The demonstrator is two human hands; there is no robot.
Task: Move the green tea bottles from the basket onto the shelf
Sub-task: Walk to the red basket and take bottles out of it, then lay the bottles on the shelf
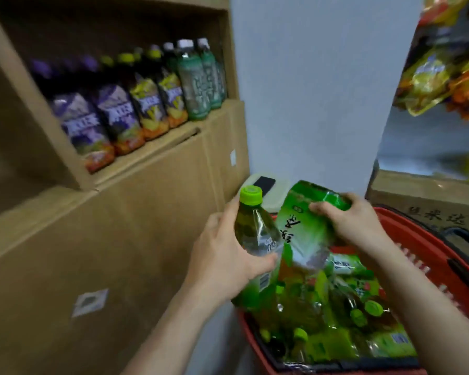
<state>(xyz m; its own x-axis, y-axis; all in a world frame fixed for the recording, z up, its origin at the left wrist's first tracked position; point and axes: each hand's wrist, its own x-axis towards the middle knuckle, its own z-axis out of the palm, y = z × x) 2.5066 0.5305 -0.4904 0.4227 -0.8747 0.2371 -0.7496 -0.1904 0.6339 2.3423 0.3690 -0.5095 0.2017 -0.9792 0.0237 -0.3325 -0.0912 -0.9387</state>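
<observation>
Over the red basket (412,239), both hands are busy. The left grip (222,255) is curled round a green tea bottle (257,234), which stands upright with its lime cap on top, held at the basket's left edge. The right grip (355,220) wraps its fingers over the upper end of a second green tea bottle (303,231), tilted right beside the first. More green bottles (336,320) lie heaped in the basket. Up on the left, the cardboard shelf (152,155) carries a blurred row of purple, yellow and teal drinks (117,112).

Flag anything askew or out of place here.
Nothing looks damaged or spilled. The green tea bottles in the red basket lie jumbled on their sides, while the shelf bottles stand upright in rows.
</observation>
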